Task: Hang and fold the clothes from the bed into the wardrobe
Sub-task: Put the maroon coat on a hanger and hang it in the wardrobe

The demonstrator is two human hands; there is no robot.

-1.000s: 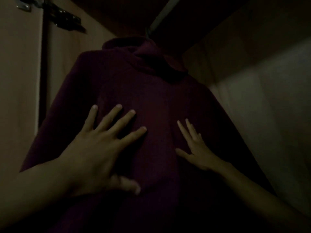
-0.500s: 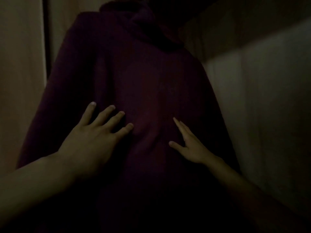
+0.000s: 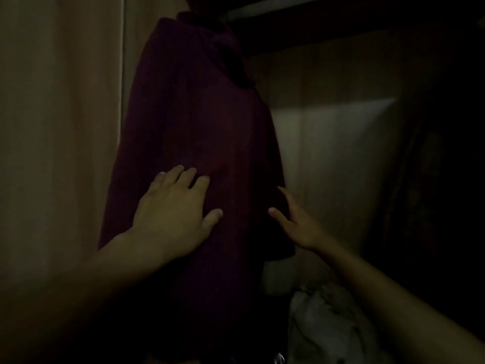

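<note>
Garment: a dark maroon sweater (image 3: 199, 132) with a high rolled collar is hanging inside the wardrobe, its front facing the camera and its top reaching up toward the rail (image 3: 265, 7); the hanger itself is too dark to be making out.
Left hand: the left hand (image 3: 170, 214) is lying flat against the lower front of the sweater, fingers straight and slightly spread, thumb sticking out to the side; it is pressing on the cloth and gripping nothing.
Right hand: the right hand (image 3: 296, 222) is touching the sweater's right edge, fingers stretched out straight along the side of the cloth, thumb pointing toward the left hand; it is open and holding nothing.
Spacing: the two hands are sitting near each other at about the same height, with a strip of maroon cloth showing between them.
Wardrobe: a pale wooden side panel (image 3: 60, 127) is standing to the left of the sweater, and a lighter back panel (image 3: 328, 153) is catching some light to its right.
Below right: a crumpled pale cloth (image 3: 322, 324) is lying low in the wardrobe, under the right forearm; what it is cannot be told in this dimness.
</note>
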